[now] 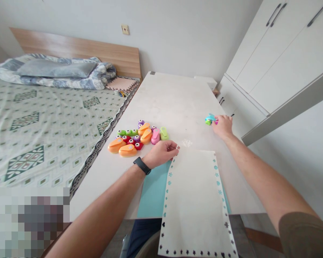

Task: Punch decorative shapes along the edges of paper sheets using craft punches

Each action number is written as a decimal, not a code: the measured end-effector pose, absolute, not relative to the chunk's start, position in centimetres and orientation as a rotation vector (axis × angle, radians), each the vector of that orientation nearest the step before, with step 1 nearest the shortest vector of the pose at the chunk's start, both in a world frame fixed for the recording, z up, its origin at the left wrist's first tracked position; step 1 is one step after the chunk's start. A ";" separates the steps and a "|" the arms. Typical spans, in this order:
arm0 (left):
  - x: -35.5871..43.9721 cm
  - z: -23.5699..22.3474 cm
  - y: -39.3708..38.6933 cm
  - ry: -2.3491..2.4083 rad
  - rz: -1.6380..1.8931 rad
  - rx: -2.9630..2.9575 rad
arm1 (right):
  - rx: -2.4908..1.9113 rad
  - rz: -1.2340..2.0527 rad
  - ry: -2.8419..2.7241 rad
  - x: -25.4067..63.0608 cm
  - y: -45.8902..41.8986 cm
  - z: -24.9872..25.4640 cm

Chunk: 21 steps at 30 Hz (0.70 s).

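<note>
- Left hand (160, 154): half open, flat, fingertips at the far end of the punched paper sheet (193, 204), gripping nothing.
- Sheet: long axis runs near-far; my left hand is closer to it than my right.
- Right hand (223, 126): curled shut on a teal craft punch (210, 119), far right.
- Assorted craft punches (137, 138): grouped left of the sheet.

A white rectangular paper sheet (193, 204) has a border of small teal and black punched shapes. A flat teal card (152, 193) shows beneath it. Left of the sheet, plastic craft punches (146, 136) are orange, red, purple, green and pink; beyond it sits a teal-and-green plastic punch (210, 119).
</note>
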<state>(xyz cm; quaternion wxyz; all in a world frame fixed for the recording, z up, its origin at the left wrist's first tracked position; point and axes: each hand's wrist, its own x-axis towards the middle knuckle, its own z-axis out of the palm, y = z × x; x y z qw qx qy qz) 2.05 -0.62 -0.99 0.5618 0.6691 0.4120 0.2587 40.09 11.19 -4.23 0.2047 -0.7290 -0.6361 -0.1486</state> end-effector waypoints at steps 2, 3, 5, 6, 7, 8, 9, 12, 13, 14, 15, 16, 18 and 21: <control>2.1 -1.0 -0.6 0.969 0.609 1.583 | -2.073 -0.387 -1.851 39.3 11.7 -4.3; 2.1 -1.0 -0.7 0.968 0.610 1.583 | -2.105 -0.367 -1.862 39.0 12.0 -4.3; 2.0 -0.9 -0.7 0.965 0.616 1.574 | -2.147 -0.341 -1.853 38.5 12.6 -4.6; 2.0 -0.9 -0.7 0.963 0.619 1.567 | -2.153 -0.338 -1.842 38.3 12.8 -4.7; 2.0 -0.9 -0.7 0.962 0.622 1.560 | -2.151 -0.338 -1.833 38.1 12.9 -4.8; 2.0 -0.8 -0.7 0.962 0.625 1.554 | -2.148 -0.338 -1.824 38.0 12.9 -4.8; 1.9 -0.8 -0.7 0.963 0.625 1.553 | -2.144 -0.338 -1.816 37.8 12.8 -4.9; 1.9 -0.8 -0.7 0.972 0.621 1.561 | -2.118 -0.342 -1.806 37.3 12.2 -4.7; 1.9 -0.8 -0.6 0.973 0.620 1.565 | -2.104 -0.346 -1.803 37.0 11.9 -4.6; 1.9 -0.8 -0.6 0.973 0.619 1.568 | -2.080 -0.344 -1.795 36.7 11.6 -4.5; 1.8 -0.8 -0.6 0.973 0.620 1.569 | -2.043 -0.327 -1.779 36.4 11.2 -4.3; 1.8 -0.8 -0.7 0.976 0.623 1.571 | -1.992 -0.289 -1.752 35.9 10.8 -4.1; 1.8 -0.8 -0.7 0.985 0.634 1.578 | -1.862 -0.130 -1.671 34.8 9.8 -3.5; 1.8 -0.8 -0.8 0.999 0.659 1.589 | -1.662 0.234 -1.537 32.5 7.6 -2.3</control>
